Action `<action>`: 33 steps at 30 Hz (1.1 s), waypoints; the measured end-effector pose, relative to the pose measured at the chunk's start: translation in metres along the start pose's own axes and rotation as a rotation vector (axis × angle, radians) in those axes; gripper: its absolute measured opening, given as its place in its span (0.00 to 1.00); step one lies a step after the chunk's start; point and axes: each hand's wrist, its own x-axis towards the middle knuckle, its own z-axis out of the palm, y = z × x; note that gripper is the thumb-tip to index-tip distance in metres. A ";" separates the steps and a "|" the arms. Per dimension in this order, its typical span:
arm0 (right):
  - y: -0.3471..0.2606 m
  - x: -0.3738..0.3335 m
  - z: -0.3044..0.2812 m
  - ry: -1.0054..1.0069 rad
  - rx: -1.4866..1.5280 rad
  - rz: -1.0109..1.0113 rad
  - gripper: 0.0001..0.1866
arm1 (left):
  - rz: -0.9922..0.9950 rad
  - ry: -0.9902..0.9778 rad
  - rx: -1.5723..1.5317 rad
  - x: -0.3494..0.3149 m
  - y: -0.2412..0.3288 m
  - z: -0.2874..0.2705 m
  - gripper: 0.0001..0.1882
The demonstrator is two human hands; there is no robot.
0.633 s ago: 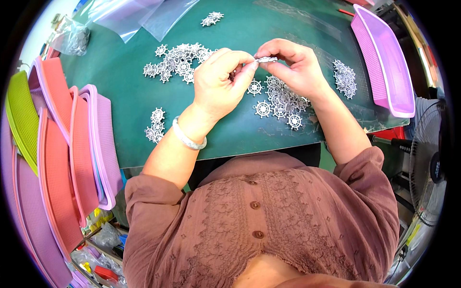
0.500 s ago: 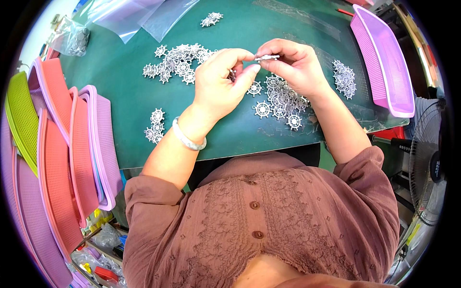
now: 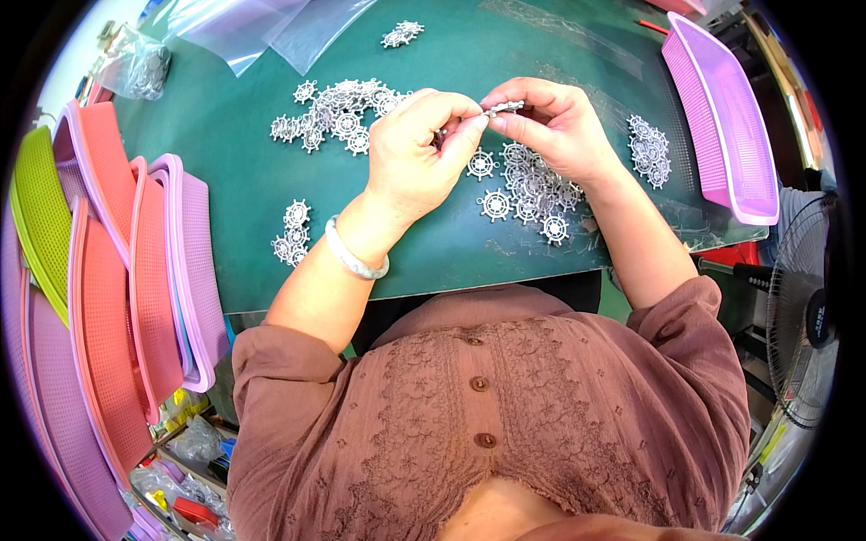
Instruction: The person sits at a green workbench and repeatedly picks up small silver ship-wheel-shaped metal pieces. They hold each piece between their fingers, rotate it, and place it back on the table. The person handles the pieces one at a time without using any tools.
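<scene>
Over the green table, my right hand (image 3: 564, 131) pinches a silver ship's-wheel charm (image 3: 507, 107) between thumb and fingers. My left hand (image 3: 410, 149) is closed, its thumb and forefinger tips meeting at the charm's left end. More silver metal shows in the curl of the left fingers, mostly hidden. Beyond the left hand spreads a pile of such charms (image 3: 346, 123). Another heap (image 3: 532, 185) lies below the right hand. Smaller groups sit left of my left forearm (image 3: 294, 236), at the far side (image 3: 402, 35) and near the right edge (image 3: 649, 151).
A lilac basket (image 3: 717, 117) stands at the table's right edge, with a fan (image 3: 803, 316) below it. Stacked lilac, coral and green baskets (image 3: 108, 288) crowd the left side. Clear plastic bags (image 3: 244, 32) and a filled bag (image 3: 135, 68) lie at the far left.
The charm has tilted, its right end rising a little. My left thumb and forefinger have closed in on its left end. The charm piles keep their places on the table.
</scene>
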 end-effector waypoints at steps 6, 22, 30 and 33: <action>-0.003 -0.001 0.000 0.000 -0.011 0.027 0.09 | -0.007 0.034 -0.044 0.002 0.000 0.001 0.03; -0.010 0.000 -0.003 -0.025 0.072 0.098 0.15 | -0.740 -0.082 -0.686 0.007 -0.005 -0.007 0.04; -0.012 0.001 -0.003 -0.029 0.083 0.125 0.15 | -0.797 -0.077 -0.782 0.006 -0.008 -0.009 0.04; -0.012 0.001 -0.004 -0.032 0.083 0.126 0.15 | -0.801 -0.081 -0.784 0.006 -0.008 -0.009 0.04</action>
